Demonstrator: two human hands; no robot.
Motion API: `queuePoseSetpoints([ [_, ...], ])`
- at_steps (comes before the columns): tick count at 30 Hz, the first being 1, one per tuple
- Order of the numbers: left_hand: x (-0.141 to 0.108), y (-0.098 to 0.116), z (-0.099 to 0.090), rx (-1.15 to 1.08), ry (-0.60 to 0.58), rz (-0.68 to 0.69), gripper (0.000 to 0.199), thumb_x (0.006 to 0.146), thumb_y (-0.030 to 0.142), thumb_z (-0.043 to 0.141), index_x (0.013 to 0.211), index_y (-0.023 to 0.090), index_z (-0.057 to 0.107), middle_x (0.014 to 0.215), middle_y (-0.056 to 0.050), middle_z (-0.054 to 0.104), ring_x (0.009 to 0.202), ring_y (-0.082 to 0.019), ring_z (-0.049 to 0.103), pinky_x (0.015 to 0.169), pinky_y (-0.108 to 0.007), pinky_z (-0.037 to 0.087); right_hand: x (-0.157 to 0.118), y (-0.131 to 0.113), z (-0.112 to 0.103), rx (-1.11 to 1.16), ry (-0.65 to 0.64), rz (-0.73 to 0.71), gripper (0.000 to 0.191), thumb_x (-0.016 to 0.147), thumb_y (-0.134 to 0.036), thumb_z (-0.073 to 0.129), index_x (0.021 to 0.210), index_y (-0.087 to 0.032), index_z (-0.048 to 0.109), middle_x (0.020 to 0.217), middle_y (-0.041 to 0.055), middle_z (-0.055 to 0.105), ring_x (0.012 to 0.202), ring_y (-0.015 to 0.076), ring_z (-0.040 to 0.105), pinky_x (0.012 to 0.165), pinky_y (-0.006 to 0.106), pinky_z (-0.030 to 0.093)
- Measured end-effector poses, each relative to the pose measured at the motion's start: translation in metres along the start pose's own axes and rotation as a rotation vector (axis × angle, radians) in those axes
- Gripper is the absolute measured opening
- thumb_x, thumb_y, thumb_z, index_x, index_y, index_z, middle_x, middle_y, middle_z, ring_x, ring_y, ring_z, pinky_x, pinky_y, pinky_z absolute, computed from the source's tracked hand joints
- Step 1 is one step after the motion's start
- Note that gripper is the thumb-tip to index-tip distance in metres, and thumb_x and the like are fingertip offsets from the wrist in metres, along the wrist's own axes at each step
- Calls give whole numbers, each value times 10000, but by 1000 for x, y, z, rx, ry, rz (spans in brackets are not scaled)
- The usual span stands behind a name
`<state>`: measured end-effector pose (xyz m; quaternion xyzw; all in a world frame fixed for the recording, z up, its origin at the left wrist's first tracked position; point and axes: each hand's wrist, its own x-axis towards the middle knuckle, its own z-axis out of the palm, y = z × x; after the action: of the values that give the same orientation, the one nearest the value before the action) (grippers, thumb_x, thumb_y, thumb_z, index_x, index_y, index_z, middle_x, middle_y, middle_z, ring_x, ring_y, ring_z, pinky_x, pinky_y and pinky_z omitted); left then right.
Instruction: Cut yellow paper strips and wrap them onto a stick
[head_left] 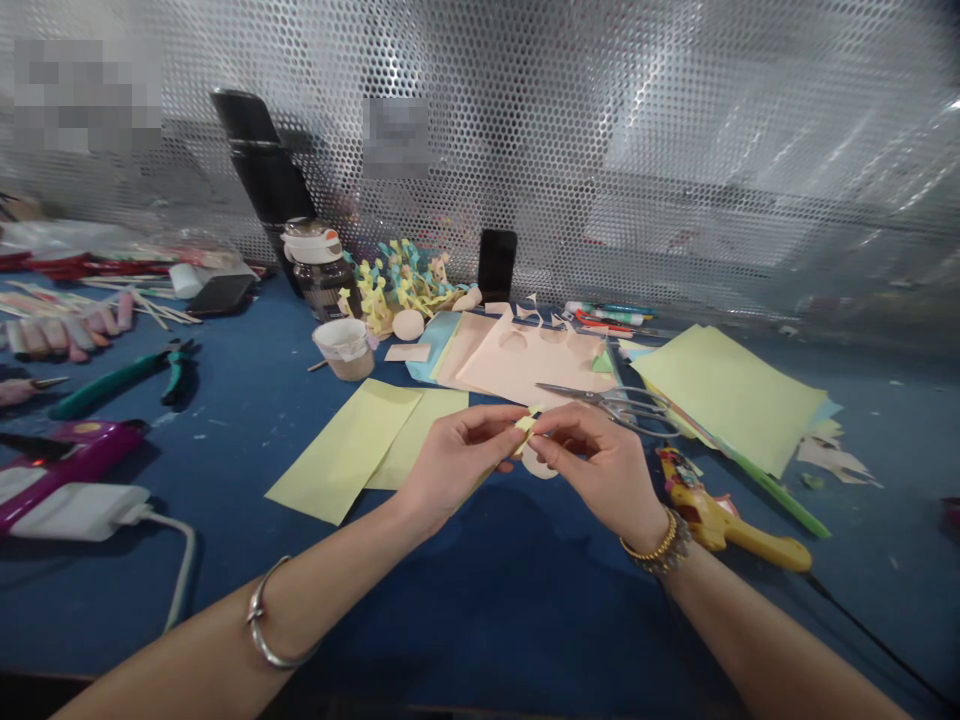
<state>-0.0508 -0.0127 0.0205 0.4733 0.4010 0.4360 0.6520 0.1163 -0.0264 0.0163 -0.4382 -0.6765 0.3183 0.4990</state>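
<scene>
A small piece of yellow paper [526,425] is pinched between the fingertips of my left hand [469,450] and my right hand [600,460], above the blue table. Its exact shape is partly hidden by the fingers. Just under it shows a pale round paper disc [541,463], partly covered by my right hand; whether it is held or lying there I cannot tell. Beyond my right hand lie scissors [600,398], blades on peach paper [495,355] with round cutouts. Yellow-green paper sheets [349,450] lie beyond my left forearm.
A yellow glue gun [739,535] with a cord lies at the right, near a stack of yellow paper [739,390]. Pliers [120,380] and a purple power strip [75,460] are at left. A paper cup [345,348], a bottle [321,270] and a phone [497,263] stand behind.
</scene>
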Motion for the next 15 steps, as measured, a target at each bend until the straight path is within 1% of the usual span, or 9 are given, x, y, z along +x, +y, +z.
queuePoseSetpoints([
  [2, 0, -1, -1, -14, 11, 8, 267, 703, 298, 755, 930, 185, 674, 732, 0, 674, 643, -99, 594, 612, -215, 482, 0, 0, 0, -24, 8, -18, 39, 797, -229, 663, 831, -211, 655, 808, 3, 641, 638, 109, 624, 549, 228, 520],
  [4, 1, -2, -1, -23, 15, 26, 223, 704, 284, 757, 866, 175, 651, 691, 10, 663, 631, -93, 598, 610, -206, 479, 0, -1, 0, -39, 21, -28, 40, 792, -234, 669, 823, -210, 657, 801, 4, 644, 651, 113, 624, 557, 228, 525],
  [8, 1, -4, -2, -64, -6, 37, 180, 700, 273, 764, 771, 156, 646, 658, 17, 645, 620, -76, 587, 611, -183, 463, -1, -3, 1, -48, 43, -20, 59, 780, -253, 683, 802, -205, 657, 800, 10, 654, 659, 121, 628, 560, 231, 535],
  [11, 1, -4, -2, -93, -14, 31, 173, 698, 267, 766, 771, 151, 660, 673, 14, 646, 636, -76, 588, 631, -185, 466, -1, -3, 1, -43, 41, -11, 64, 787, -260, 674, 794, -199, 658, 793, 14, 660, 654, 126, 633, 551, 232, 537],
  [15, 0, -4, -1, -98, -41, 28, 182, 701, 259, 761, 827, 154, 682, 720, 3, 665, 671, -89, 599, 671, -203, 474, -1, -1, -1, -33, 53, 14, 71, 784, -259, 674, 793, -189, 661, 793, 24, 670, 653, 135, 640, 563, 245, 544],
])
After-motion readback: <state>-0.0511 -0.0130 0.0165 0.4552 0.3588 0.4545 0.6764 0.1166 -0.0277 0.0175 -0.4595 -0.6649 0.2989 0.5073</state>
